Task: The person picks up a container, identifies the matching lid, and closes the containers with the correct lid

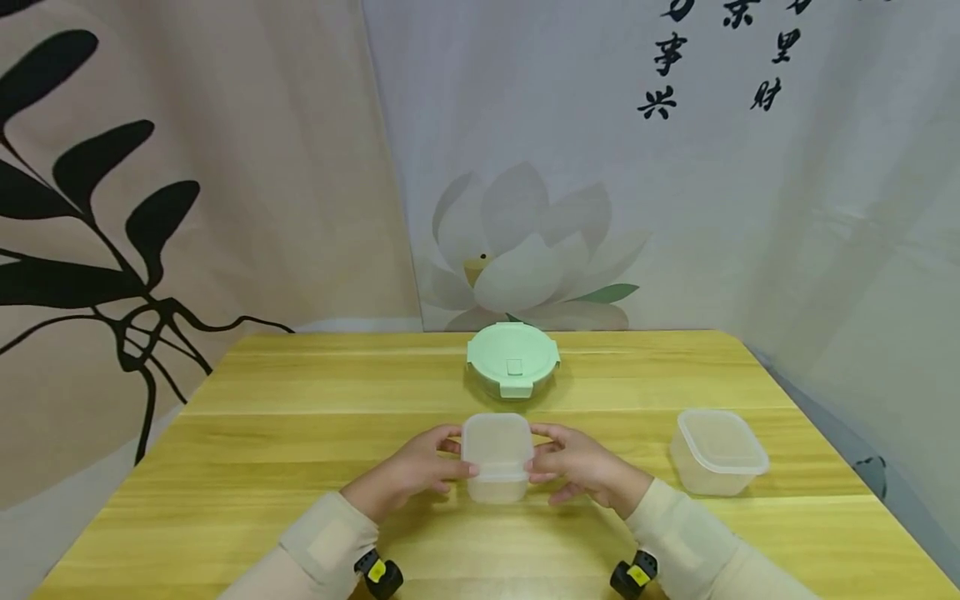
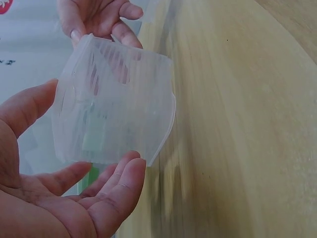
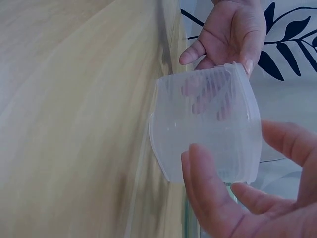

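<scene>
A small translucent plastic food container (image 1: 498, 490) with a frosted lid (image 1: 497, 437) is between both hands near the middle of the table. My left hand (image 1: 420, 467) grips its left side, the thumb at the lid's edge and the fingers spread around the wall. On the opposite side, my right hand (image 1: 581, 468) holds it the same way, with thumb and fingertips at the edge and wall. Through the clear wall (image 2: 119, 109) in the left wrist view, parts of the right fingers show faintly. The right wrist view shows the container (image 3: 203, 129) tilted.
Behind the hands stands a round container with a pale green clip lid (image 1: 513, 358). To the right sits another translucent lidded container (image 1: 718, 450). All are over a wooden table (image 1: 300, 533), with a printed curtain (image 1: 750, 233) beyond its back edge.
</scene>
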{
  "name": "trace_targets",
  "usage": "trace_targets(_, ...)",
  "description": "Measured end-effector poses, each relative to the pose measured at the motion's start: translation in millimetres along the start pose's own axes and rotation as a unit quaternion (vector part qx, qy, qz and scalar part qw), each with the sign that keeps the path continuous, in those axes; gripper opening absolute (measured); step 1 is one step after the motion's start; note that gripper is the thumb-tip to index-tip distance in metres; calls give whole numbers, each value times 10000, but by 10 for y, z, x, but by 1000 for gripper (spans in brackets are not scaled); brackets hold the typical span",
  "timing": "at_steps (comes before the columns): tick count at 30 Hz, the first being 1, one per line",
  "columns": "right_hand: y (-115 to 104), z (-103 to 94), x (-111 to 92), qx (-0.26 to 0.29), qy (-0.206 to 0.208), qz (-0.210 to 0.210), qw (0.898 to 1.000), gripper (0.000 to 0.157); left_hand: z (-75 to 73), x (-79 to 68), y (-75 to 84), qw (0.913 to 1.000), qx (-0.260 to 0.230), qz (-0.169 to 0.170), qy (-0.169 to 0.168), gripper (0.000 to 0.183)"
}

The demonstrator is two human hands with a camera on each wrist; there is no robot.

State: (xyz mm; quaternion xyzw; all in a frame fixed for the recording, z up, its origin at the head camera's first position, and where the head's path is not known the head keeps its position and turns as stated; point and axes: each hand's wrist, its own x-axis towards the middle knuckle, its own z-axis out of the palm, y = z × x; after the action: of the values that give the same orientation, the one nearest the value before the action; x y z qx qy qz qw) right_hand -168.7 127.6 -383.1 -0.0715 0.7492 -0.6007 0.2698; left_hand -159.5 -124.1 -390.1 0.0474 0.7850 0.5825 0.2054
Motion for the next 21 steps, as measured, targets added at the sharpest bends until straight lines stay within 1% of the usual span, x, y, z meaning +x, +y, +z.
trace_targets(7,-13,14,17,-3,54,10,10000,71,-26,27,-15,10000,-57,-12,7,66)
trace_targets(12,5,47,31,-76,311,110,9994,67,-61,44,-34,9999,-55,-19,95,66)
trace_targets(15,24,58,23,-159,534,162,9983,64,-92,32,-42,9995,-17,-39,298,68)
trace_targets(18,34,42,11,-291,734,85,9968,63,-139,14,-41,9983,130,-26,574,65)
trace_targets(21,16,1,-13,-494,898,-60,9947,62,-216,-8,-30,9950,475,78,877,60)
